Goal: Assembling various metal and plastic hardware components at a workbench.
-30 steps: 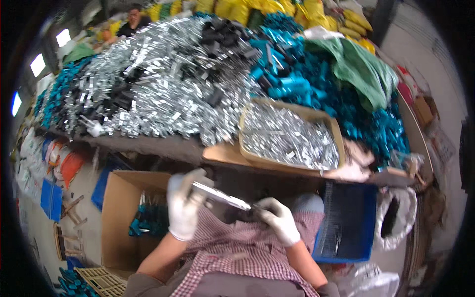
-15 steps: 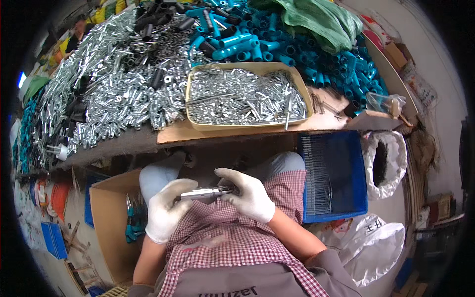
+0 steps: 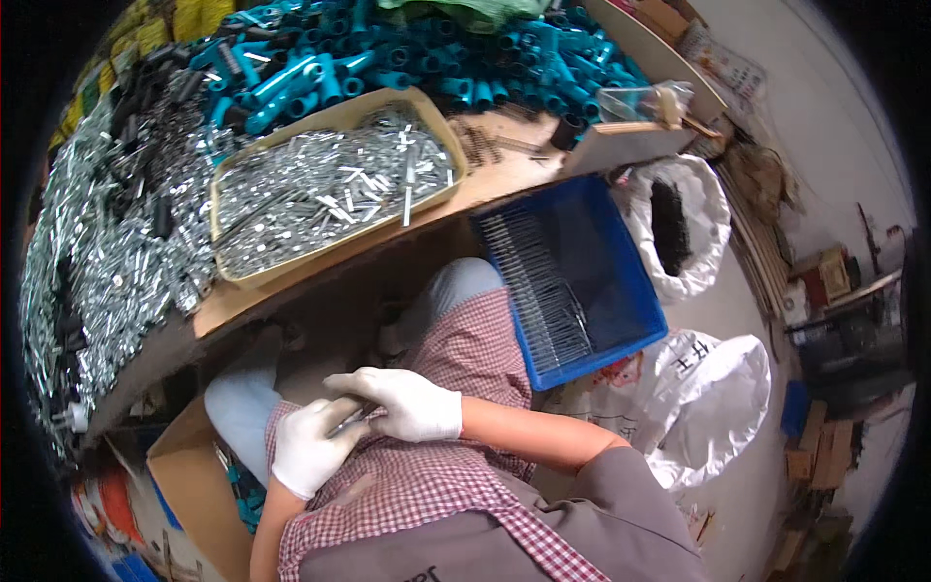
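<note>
Both my hands wear white gloves and meet over my lap, above a red checked apron. My left hand (image 3: 312,448) grips a thin silver metal rod (image 3: 349,419), mostly hidden by the fingers. My right hand (image 3: 405,403) lies over the rod's other end, fingers closed around it. Ahead on the table, a shallow cardboard tray (image 3: 438,196) holds several silver metal pins.
A blue plastic crate (image 3: 621,291) with thin dark rods stands to my right. Beside it are a white sack (image 3: 700,209) of black parts and another white bag (image 3: 718,388). An open cardboard box (image 3: 189,485) sits at my lower left. Piles of silver parts (image 3: 107,262) and blue tubes (image 3: 407,48) cover the table.
The view has swung right and down, so the table slid up and left. My hands drew closer to my body, and the rod is now more hidden by the fingers.
</note>
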`<state>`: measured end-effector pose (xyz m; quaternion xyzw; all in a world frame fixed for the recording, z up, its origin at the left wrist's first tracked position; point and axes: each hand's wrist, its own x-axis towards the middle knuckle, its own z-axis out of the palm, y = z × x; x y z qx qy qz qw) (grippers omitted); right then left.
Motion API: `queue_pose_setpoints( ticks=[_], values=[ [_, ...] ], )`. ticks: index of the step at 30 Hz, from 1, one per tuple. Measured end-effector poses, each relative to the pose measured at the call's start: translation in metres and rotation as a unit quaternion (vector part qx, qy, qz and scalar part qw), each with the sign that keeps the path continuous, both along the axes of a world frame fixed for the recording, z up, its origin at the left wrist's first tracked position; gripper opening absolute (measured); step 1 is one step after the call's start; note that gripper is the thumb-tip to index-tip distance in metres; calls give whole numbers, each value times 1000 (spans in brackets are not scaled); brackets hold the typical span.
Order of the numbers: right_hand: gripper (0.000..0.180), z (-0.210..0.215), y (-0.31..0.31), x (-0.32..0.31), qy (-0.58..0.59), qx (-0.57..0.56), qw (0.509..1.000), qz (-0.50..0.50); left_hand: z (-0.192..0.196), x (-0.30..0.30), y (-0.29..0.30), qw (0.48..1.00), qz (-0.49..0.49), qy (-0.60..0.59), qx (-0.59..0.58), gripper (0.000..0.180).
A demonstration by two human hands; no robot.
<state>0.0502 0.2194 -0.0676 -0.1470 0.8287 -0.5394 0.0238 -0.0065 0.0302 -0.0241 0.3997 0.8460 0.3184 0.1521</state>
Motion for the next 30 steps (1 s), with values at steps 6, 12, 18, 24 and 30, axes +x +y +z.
queue_pose_setpoints(
  ticks=[6, 12, 18, 24, 30],
  values=[
    [30, -3, 125, 6, 2, 56, 953, -299, -5, 5, 4, 984, 86, -145, 60, 32],
    [27, -118, 272, 46, -194, 259, 824, -465, -13, 0, -6, 965, 149, -199, 80, 35],
    [22, -159, 289, 3, -72, 313, 807, -496, -14, 0, -2, 957, 154, -226, 98, 38],
    [25, -179, 303, -56, -121, 510, 764, -377, -5, 2, 7, 958, 153, -234, 65, 35],
    [22, -181, 299, -69, -140, 563, 730, -362, -14, 3, 5, 956, 162, -236, 62, 36]
  ],
)
